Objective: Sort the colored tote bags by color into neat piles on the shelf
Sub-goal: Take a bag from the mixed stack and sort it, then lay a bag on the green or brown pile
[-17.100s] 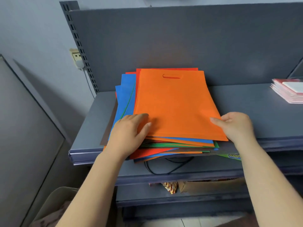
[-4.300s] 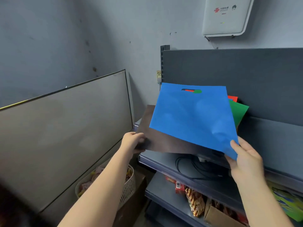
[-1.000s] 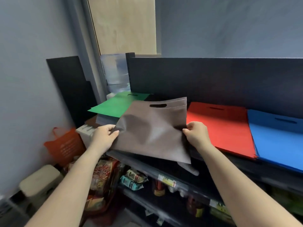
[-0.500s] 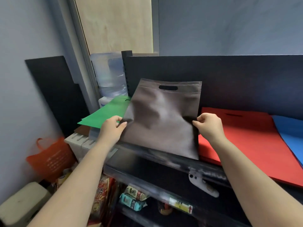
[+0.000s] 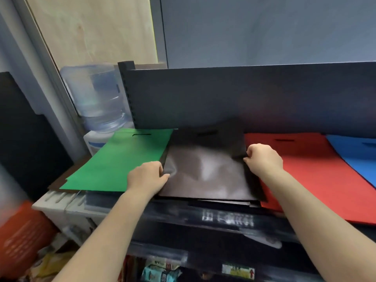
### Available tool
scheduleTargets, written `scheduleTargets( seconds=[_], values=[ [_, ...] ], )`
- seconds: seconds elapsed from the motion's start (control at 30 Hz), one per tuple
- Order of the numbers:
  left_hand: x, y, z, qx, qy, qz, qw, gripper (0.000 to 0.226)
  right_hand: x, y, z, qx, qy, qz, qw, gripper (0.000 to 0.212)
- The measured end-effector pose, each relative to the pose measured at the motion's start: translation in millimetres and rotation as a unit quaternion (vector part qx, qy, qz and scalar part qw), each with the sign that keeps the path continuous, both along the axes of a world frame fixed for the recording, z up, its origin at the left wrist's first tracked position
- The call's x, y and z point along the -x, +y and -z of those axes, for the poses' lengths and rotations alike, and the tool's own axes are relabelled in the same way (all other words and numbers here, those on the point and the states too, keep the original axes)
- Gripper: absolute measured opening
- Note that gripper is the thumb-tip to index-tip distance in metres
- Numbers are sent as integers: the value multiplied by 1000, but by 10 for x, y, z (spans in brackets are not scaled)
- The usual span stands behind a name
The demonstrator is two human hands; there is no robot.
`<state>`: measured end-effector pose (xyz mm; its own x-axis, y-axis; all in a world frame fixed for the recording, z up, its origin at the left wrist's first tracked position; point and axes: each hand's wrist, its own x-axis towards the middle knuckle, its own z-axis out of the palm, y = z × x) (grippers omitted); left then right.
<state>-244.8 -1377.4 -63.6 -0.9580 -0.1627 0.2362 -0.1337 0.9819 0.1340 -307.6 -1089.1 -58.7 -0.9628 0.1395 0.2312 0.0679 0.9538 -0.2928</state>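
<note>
dark shelf (image 5: 223, 218), grey wall (image 5: 264, 31), water bottle (image 5: 97, 98)

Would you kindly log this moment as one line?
both hands: left hand, right hand | grip brown non-woven tote bag | on shelf pile

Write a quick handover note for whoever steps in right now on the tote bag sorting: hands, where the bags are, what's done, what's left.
Left hand: pinches the left edge of the brown bag.
Right hand: pinches its right edge.
Bags: the brown bag lies nearly flat on a brown pile on the shelf, between the green pile to its left and the red pile to its right. The blue pile is at the far right, partly out of frame.
Done: four colour piles are laid out.
Left: let go of the brown bag, square up the edges, and check for unsorted bags; none are in view.
</note>
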Motion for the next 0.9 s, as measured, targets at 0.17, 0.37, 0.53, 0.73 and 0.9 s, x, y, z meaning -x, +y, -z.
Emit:
scheduleTargets(
  seconds=[0.17,0.37,0.53,0.73,0.9],
  values=[
    [76,-98,-7,41,28,74,996,39,-165,-128,-25,-101,0,33,994,31],
    [253,166,-268,113,68,211,968,50,-505,-130,-260,-251,10,9,968,28],
    [363,783,-467,160,79,300,937,52,-967,210,-420,-303,-5,17,953,37],
    [201,1947,-481,145,104,413,893,55,-1569,980,-557,-302,-35,93,948,37],
    [-156,3078,-518,134,144,482,853,55,-2180,1811,-618,-292,-52,136,945,45]
  ],
)
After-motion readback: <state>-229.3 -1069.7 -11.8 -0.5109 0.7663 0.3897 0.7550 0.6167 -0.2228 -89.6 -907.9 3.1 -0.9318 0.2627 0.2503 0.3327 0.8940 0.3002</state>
